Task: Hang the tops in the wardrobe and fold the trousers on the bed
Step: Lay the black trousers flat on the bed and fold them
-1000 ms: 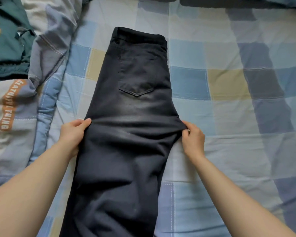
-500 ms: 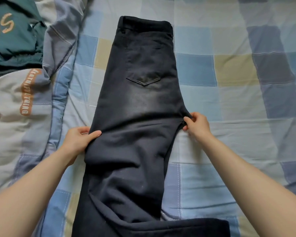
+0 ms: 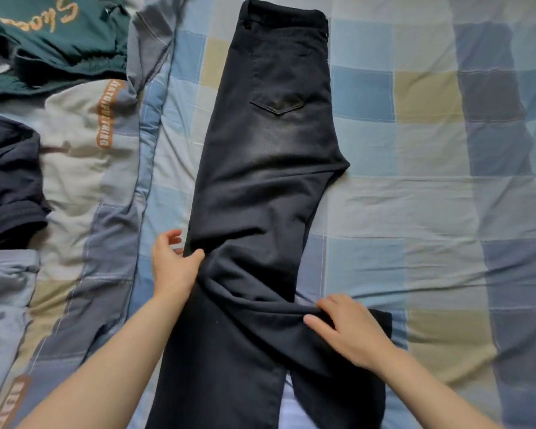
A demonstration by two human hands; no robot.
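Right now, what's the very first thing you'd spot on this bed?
The long black trousers stretched down the middle of the checked bedsheet, waistband at the far end. Next, the left hand gripping their left edge and the right hand on a rumpled leg. A green top lies in the far left corner.
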